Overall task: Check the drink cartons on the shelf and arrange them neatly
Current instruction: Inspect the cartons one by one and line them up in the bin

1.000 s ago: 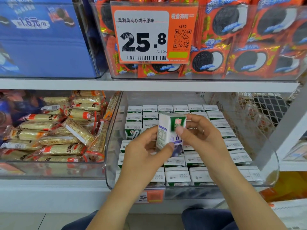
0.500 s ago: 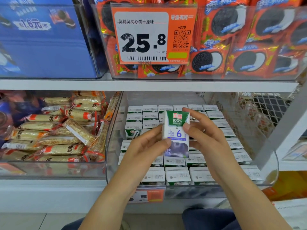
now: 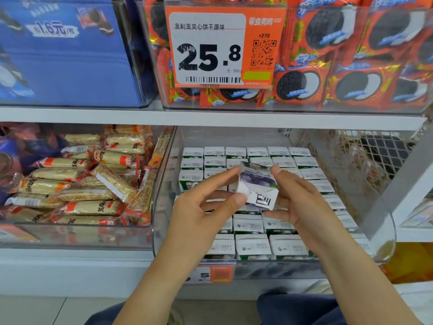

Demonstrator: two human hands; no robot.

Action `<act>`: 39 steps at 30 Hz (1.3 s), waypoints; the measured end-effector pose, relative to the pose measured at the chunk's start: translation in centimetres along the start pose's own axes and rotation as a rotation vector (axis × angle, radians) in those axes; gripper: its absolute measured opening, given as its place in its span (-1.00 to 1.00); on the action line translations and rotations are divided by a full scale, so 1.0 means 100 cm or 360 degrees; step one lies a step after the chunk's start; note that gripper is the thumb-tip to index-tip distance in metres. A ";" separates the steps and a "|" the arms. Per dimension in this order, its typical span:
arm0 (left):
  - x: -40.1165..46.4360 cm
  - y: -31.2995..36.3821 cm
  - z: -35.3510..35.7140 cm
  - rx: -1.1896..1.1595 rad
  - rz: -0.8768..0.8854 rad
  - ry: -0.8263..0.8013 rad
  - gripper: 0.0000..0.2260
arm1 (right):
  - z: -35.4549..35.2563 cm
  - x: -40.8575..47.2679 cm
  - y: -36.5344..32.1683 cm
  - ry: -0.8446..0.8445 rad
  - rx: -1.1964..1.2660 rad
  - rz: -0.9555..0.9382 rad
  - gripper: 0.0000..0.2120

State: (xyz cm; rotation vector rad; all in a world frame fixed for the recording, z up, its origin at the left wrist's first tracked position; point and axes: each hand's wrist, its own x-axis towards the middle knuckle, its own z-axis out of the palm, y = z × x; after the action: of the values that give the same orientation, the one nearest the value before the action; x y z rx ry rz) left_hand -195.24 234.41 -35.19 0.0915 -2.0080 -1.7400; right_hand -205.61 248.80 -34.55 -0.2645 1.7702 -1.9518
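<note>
Both hands up at frame centre, one carton (image 3: 256,187) between them, held above the bin (image 3: 164,207). Carton tipped, folded end with black marks facing the camera, blurred. Left hand (image 3: 206,209) pinches its left edge, thumb low, forefinger along the top. Right hand (image 3: 302,202) grips the right edge, thumb on top, fingers under. Other cartons (image 3: 253,246) stand in rows in the clear bin on the lower shelf, tops up. Snack bars (image 3: 77,184) in the bin at left. Price tag (image 3: 225,45) on the cookie packs (image 3: 351,85) above.
</note>
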 end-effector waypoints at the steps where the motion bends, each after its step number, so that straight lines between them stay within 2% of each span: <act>1: 0.000 0.000 0.000 -0.0002 0.0010 0.0039 -0.68 | 0.001 0.000 0.000 0.0019 -0.0035 0.0009 -0.61; 6: 0.004 0.002 -0.005 -0.0038 -0.0024 0.0196 -0.79 | 0.006 0.000 0.002 0.0023 -0.0097 0.0026 -0.54; 10: 0.004 0.001 -0.006 0.0025 -0.0026 0.0206 -0.84 | 0.006 0.001 0.004 0.0025 -0.0113 0.0031 -0.63; 15: 0.005 -0.003 -0.006 0.0120 -0.0026 0.0235 -0.73 | 0.007 0.000 0.004 -0.0004 -0.0179 0.0016 -0.58; 17: 0.005 -0.006 -0.006 0.0124 -0.0045 0.0265 -0.65 | 0.006 -0.001 0.004 -0.0046 -0.0187 -0.0029 -0.58; 20: 0.007 -0.008 -0.005 0.0025 -0.0063 0.0316 -0.68 | 0.006 -0.004 0.005 -0.0115 -0.0227 -0.0158 -0.65; 24: 0.007 -0.012 -0.003 -0.0198 -0.0156 0.0354 -0.72 | 0.006 -0.002 0.006 -0.0088 -0.0177 -0.0302 -0.44; 28: 0.007 -0.012 0.000 -0.0219 -0.0217 0.0241 -0.76 | 0.006 -0.002 0.006 -0.0115 0.0018 -0.0416 -0.55; 31: 0.005 -0.014 -0.003 0.0049 -0.0220 0.0164 -0.77 | -0.005 -0.001 -0.002 -0.0034 -0.0080 -0.0638 -0.69; 34: 0.003 -0.021 -0.006 0.0817 -0.0199 0.0031 -0.58 | -0.026 0.003 -0.008 0.0282 -0.0595 -0.0882 -0.73; 36: 0.001 -0.024 -0.004 0.1265 -0.0160 0.0001 -0.55 | -0.038 0.008 -0.009 0.0429 -0.0988 -0.0959 -0.69; 39: 0.001 -0.025 -0.002 0.1461 -0.0163 -0.0011 -0.58 | -0.046 0.014 -0.009 0.0487 -0.1133 -0.0989 -0.59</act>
State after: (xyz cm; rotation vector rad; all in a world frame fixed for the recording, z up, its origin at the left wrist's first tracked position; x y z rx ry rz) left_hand -195.89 233.70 -37.56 0.4843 -2.6696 -0.7293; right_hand -209.13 252.18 -34.53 -0.8794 2.8106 -1.6908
